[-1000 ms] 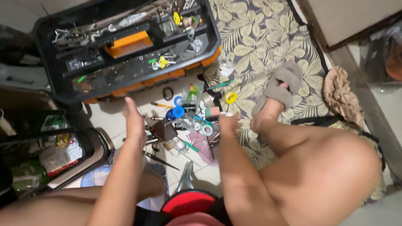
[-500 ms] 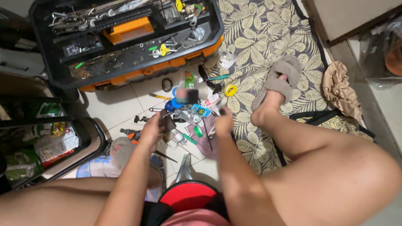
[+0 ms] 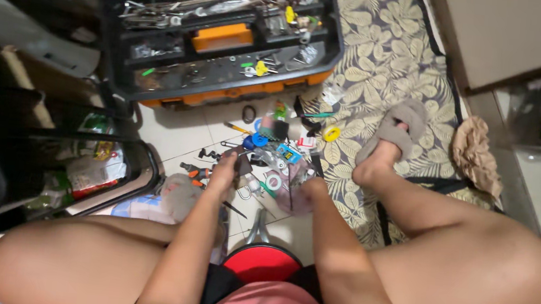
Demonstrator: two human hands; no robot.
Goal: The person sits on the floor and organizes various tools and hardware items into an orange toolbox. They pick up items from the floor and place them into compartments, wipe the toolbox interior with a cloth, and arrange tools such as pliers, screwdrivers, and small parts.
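**Hands lowered into the tool pile**

Since the earlier frame, both hands have been brought lower and nearer the body, over the scattered pile of small tools and tape rolls (image 3: 269,162) on the white tiled floor. A dark brown wedge-shaped piece (image 3: 241,164) is pinched by the left hand (image 3: 222,174), fingers curled around it. The right hand (image 3: 310,187) is laid on a pink plastic bag (image 3: 289,197); whether its fingers are closed cannot be told. An open black and orange plastic toolbox (image 3: 222,38) is seen beyond the pile

head cam | looks steeply down | near | floor (image 3: 173,137)
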